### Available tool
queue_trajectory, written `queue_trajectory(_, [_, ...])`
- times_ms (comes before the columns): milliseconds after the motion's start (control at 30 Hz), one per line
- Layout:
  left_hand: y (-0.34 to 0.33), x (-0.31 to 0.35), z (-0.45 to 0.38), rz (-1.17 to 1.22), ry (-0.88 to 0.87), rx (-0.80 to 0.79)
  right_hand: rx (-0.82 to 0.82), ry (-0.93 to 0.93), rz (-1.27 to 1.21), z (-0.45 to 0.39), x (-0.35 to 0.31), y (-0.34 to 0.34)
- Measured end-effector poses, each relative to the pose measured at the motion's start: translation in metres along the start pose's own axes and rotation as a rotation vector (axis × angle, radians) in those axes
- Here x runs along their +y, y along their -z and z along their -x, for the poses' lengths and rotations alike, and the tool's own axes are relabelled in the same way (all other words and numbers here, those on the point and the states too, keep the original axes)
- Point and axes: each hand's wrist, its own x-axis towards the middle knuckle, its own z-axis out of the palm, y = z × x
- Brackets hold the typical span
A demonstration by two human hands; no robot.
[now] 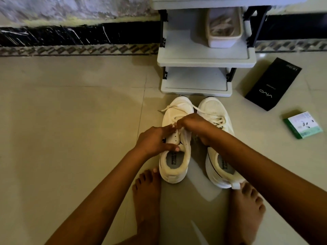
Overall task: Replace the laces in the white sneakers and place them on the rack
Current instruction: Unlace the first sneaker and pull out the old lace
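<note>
Two white sneakers stand side by side on the floor, toes toward the rack [205, 58]. On the left sneaker [174, 165] a white lace [165, 109] is threaded only near the toe, and its lower eyelets are bare. My left hand [154, 141] grips that sneaker's side, thumb at the collar and fingers reaching the eyelet row. Over the tongue, my right hand [194, 123] pinches the lace with curled fingers. My right forearm crosses the right sneaker [215, 110], which is laced.
The grey plastic rack has two shelves in view; a white basket [223, 28] sits on the upper one. A black box [273, 84] and a small green box [302, 125] lie on the tiles to the right. My bare feet flank the sneakers' heels.
</note>
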Motion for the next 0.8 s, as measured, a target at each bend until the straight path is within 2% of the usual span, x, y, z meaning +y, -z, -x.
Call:
queue_trajectory(33, [-0.001,0.0,0.0,-0.011,-0.002,0.013,-0.024,0.011,-0.027,0.001,0.001,0.0])
queue_trajectory(100, [-0.003,0.0,0.001,-0.015,-0.006,0.023,-0.065,0.097,0.172,-0.001,0.004,0.001])
queue_trajectory(200, [-0.002,0.0,0.002,0.01,-0.007,0.008,0.047,0.283,0.798,-0.005,0.006,0.004])
queue_trajectory(267, [-0.001,0.0,0.001,0.02,-0.003,-0.004,0.09,0.383,1.082,-0.005,0.004,0.006])
queue_trajectory(433, [-0.003,-0.002,0.0,0.026,0.002,-0.008,0.084,0.494,1.218,-0.007,-0.012,0.013])
queue_trajectory(500, [-0.004,-0.003,-0.001,0.022,0.009,-0.007,0.115,0.491,1.185,-0.009,-0.01,0.013])
queue_trajectory(567, [-0.005,-0.002,-0.001,0.005,0.006,0.004,0.145,0.454,1.024,-0.012,-0.004,0.01])
queue_trajectory(733, [-0.005,0.002,0.001,-0.03,0.002,0.042,0.032,0.079,-0.074,-0.005,0.005,-0.004])
queue_trajectory(767, [-0.005,0.002,0.001,-0.026,0.003,0.041,0.014,0.047,-0.186,-0.002,0.009,-0.005])
queue_trajectory(800, [-0.005,0.002,0.001,-0.018,0.003,0.037,0.005,0.072,-0.198,-0.001,0.013,-0.005])
